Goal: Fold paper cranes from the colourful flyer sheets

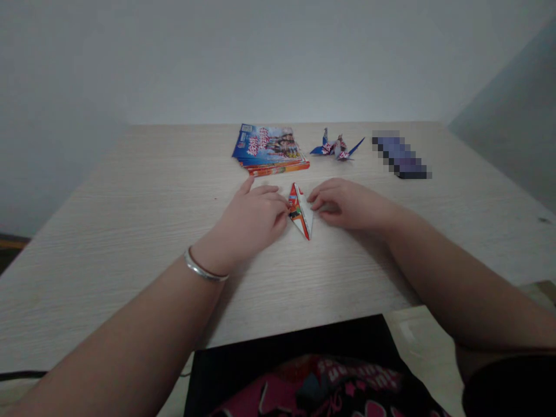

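Note:
A small piece of folded paper [300,212], shaped like a narrow diamond, lies on the table between my hands. Its left half is printed red, orange and green; the right half is mostly white. My left hand [257,213], with a silver bracelet at the wrist, has its fingertips on the paper's left edge, the index finger stretched forward. At the opposite edge, my right hand [343,202] has curled fingers, thumb and fingertips close together against the white side. How firmly either hand grips the paper is hard to make out.
Beyond my left hand lies a fanned stack of printed paper sheets [271,145], blue and orange. Folded paper cranes [336,147] stand to its right. Farther right is a dark, pixelated oblong object [402,156]. The pale wooden table [152,174] meets a wall at the back.

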A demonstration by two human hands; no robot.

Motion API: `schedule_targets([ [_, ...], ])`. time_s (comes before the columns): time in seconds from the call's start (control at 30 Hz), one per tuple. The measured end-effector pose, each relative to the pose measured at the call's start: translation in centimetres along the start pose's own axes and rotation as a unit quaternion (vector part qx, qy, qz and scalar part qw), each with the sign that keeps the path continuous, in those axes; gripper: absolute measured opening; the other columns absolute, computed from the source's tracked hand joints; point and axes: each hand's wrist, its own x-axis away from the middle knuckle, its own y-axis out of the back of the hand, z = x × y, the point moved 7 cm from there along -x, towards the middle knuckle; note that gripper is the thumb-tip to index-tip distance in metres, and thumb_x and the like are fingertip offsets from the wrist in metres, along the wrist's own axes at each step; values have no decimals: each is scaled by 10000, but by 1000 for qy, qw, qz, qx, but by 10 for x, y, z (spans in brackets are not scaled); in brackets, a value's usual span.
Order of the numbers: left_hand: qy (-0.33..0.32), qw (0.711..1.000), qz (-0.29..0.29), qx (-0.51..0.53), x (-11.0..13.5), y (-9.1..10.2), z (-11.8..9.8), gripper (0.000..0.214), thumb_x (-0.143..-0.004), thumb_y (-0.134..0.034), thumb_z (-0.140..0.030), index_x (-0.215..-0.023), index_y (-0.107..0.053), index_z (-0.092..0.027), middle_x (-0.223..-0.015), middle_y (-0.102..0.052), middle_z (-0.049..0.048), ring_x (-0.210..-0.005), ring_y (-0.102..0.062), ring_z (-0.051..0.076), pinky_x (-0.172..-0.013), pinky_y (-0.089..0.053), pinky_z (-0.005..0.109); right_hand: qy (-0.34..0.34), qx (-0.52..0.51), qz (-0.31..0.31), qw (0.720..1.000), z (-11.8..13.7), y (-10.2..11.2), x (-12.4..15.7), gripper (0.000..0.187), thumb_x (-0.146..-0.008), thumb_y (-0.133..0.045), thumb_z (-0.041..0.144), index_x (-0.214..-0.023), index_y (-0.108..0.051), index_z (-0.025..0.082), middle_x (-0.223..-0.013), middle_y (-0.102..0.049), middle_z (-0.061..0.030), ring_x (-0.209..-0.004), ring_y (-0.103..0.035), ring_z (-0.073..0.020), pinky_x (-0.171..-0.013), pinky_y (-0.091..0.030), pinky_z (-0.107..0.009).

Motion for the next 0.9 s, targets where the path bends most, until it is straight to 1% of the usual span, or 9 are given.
schedule_targets([
  [0.07, 9, 1000, -5, 17, -1, -1, 3, 340, -1028, -447, -277, -1065, -764, -159, -1167, -764, 117, -1178, -673, 299, -1226, -287, 616, 3, 4, -9, 1000, -1, -2, 0, 285, -807, -681, 129, -1077, -770, 149, -1139, -779, -133, -1070, -713, -272, -999, -555, -445],
  [0.17, 5, 999, -11, 31, -2, -5, 3, 331, -1016, -512, -374, -1140, -742, -172, -1214, -744, 122, -1146, -666, 300, -1193, -326, 600, 28, 25, -28, 999, 0, -2, -1, 291, -842, -681, 169, -1120, -767, 167, -1155, -770, -130, -1093, -699, -280, -1007, -543, -462],
  [0.27, -1, 1000, -12, 27, -2, -9, 2, 350, -990, -578, -431, -1174, -732, -175, -1273, -718, 133, -1175, -646, 317, -1169, -353, 580, 62, 47, -45, 996, 3, 0, -1, 225, -895, -657, 200, -1076, -788, 178, -1166, -777, -126, -1092, -703, -274, -999, -541, -452],
  [0.4, 0, 999, -6, 35, 0, -10, 2, 368, -948, -659, -396, -1247, -699, -184, -1315, -703, 121, -1215, -631, 324, -1173, -348, 585, 90, 70, -69, 991, 12, 4, -1, 210, -944, -582, 214, -966, -788, 181, -1105, -802, -108, -1068, -720, -264, -969, -538, -420],
  [0.47, -2, 999, -11, 48, 0, -10, 3, 388, -911, -716, -381, -1232, -691, -164, -1293, -709, 126, -1203, -634, 325, -1152, -382, 570, 52, 62, -96, 992, 13, 7, -2, 196, -928, -584, 234, -928, -773, 182, -1036, -810, -100, -995, -731, -260, -911, -541, -403],
  [0.57, 1, 996, -46, 82, -2, -9, 8, 308, -897, -741, -348, -1108, -707, -127, -1260, -705, 159, -1158, -642, 316, -1058, -481, 493, -59, 9, -130, 990, 7, 9, -2, 173, -890, -598, 253, -918, -756, 190, -947, -806, -78, -877, -723, -238, -800, -519, -360],
  [0.67, -10, 986, -98, 138, -4, -6, 11, 176, -911, -701, -255, -1055, -728, -157, -1202, -732, 121, -1130, -658, 274, -1024, -507, 430, -130, -66, -155, 977, 1, 10, 1, 173, -879, -591, 278, -894, -739, 189, -865, -782, -61, -775, -684, -200, -693, -480, -312],
  [0.77, 13, 974, -129, 184, -4, -4, 16, 147, -930, -651, -231, -1030, -750, -187, -1075, -775, 71, -1037, -686, 241, -975, -519, 401, -124, -130, -171, 969, 1, 11, 1, 193, -873, -561, 284, -872, -724, 180, -836, -764, -55, -746, -659, -179, -648, -465, -286],
  [0.9, 63, 957, -177, 221, 1, 3, 20, 194, -954, -601, -264, -1037, -761, -192, -1034, -788, 57, -956, -695, 223, -898, -526, 371, -65, -154, -188, 968, 10, 14, 0, 215, -854, -578, 294, -920, -748, 181, -912, -778, -65, -835, -675, -195, -761, -495, -320],
])
